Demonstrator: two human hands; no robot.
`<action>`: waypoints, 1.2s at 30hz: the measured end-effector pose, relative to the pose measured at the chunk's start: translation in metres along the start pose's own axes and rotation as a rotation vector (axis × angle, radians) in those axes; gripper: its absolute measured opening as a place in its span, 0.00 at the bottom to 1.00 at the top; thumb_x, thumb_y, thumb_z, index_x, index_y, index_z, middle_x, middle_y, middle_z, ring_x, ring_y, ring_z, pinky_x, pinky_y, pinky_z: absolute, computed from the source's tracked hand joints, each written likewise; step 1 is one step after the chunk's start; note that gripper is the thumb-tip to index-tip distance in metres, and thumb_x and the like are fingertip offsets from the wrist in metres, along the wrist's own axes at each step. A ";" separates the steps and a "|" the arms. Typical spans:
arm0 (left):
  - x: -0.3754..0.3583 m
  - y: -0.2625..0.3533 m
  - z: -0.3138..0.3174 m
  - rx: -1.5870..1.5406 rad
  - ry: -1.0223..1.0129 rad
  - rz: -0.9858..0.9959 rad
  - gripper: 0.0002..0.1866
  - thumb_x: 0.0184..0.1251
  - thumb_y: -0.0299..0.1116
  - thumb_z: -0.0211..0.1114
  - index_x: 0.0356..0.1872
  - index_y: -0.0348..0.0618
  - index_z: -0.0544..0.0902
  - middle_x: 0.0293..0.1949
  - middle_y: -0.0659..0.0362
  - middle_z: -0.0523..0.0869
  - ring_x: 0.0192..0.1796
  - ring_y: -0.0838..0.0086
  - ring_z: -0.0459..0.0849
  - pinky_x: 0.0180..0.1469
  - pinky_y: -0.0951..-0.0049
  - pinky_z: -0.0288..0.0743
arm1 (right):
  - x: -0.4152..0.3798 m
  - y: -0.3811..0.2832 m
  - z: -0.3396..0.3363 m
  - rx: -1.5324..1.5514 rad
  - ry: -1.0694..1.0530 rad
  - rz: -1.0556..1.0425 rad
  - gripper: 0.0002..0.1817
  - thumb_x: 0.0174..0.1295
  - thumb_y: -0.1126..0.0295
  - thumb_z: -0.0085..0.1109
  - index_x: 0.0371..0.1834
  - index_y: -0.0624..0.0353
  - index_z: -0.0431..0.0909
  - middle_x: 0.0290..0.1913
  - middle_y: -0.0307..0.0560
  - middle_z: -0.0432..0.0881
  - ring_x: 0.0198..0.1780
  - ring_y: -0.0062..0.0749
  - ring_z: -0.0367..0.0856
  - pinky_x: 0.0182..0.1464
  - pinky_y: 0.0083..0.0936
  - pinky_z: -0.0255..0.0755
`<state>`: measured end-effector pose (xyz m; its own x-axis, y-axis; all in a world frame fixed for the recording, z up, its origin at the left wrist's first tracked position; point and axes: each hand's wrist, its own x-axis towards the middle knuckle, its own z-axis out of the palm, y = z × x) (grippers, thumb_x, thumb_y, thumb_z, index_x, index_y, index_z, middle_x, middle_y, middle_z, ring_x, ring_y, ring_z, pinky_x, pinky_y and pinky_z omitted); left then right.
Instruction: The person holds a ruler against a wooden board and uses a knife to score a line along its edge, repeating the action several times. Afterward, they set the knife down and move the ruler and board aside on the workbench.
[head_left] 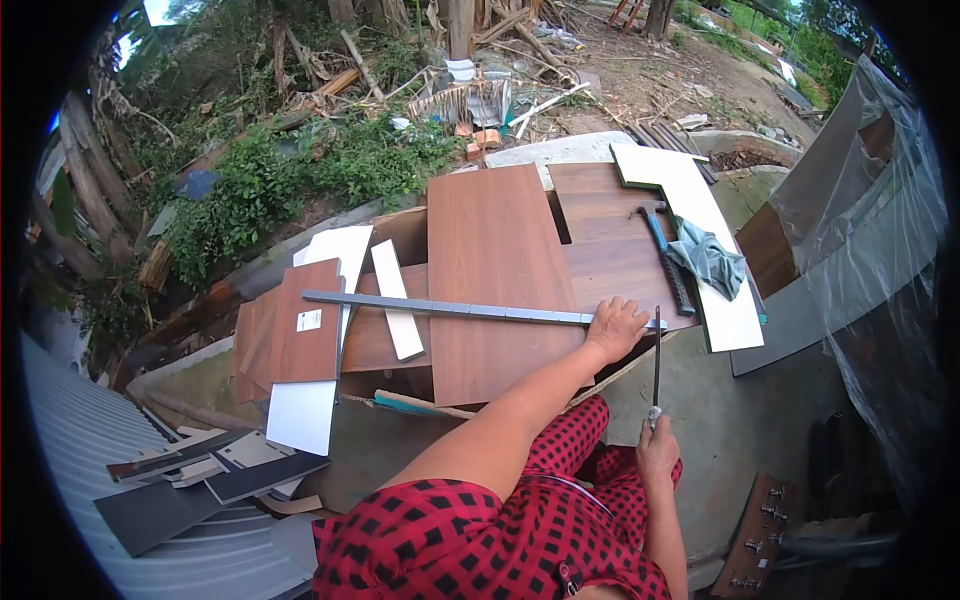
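Metal bar (460, 309), lying across the central brown panel (495, 250) and projecting beyond both its sides. Right of the panel, the left hand (618, 327) curls its fingers over the bar; the right hand (657, 450), also to the panel's right, closes around a slim dark tool (657, 365), whose contact with the bar's end cannot be told. Beyond, farther right of the panel, lies a hammer (656, 245).

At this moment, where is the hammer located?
In the head view, the hammer lies right of centre on a brown board, beside the grey-green cloth.
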<state>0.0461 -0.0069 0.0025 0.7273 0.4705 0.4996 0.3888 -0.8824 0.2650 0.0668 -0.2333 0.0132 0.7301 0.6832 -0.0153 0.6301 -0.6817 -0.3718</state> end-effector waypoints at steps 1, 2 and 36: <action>0.000 0.000 0.002 -0.001 -0.001 -0.006 0.11 0.54 0.44 0.63 0.38 0.57 0.79 0.35 0.62 0.76 0.44 0.66 0.74 0.43 0.63 0.64 | 0.001 0.002 0.001 -0.011 0.004 -0.002 0.13 0.62 0.63 0.52 0.38 0.61 0.66 0.28 0.65 0.79 0.33 0.63 0.78 0.36 0.54 0.69; 0.002 -0.001 0.005 0.000 0.004 -0.013 0.11 0.55 0.43 0.63 0.38 0.57 0.79 0.36 0.61 0.76 0.44 0.66 0.74 0.43 0.63 0.65 | 0.001 0.002 0.002 -0.017 0.009 -0.003 0.13 0.62 0.63 0.52 0.38 0.61 0.67 0.28 0.65 0.79 0.33 0.63 0.78 0.36 0.53 0.69; -0.003 -0.005 0.001 -0.051 0.029 0.030 0.10 0.53 0.40 0.63 0.37 0.54 0.80 0.38 0.62 0.78 0.46 0.66 0.74 0.45 0.63 0.65 | -0.005 0.027 0.012 0.514 -0.049 -0.016 0.12 0.63 0.66 0.53 0.30 0.62 0.65 0.19 0.52 0.69 0.21 0.38 0.68 0.27 0.37 0.63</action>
<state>0.0430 -0.0036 -0.0014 0.7214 0.4446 0.5309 0.3372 -0.8952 0.2915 0.0771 -0.2518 -0.0082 0.7008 0.7119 -0.0447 0.4207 -0.4631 -0.7801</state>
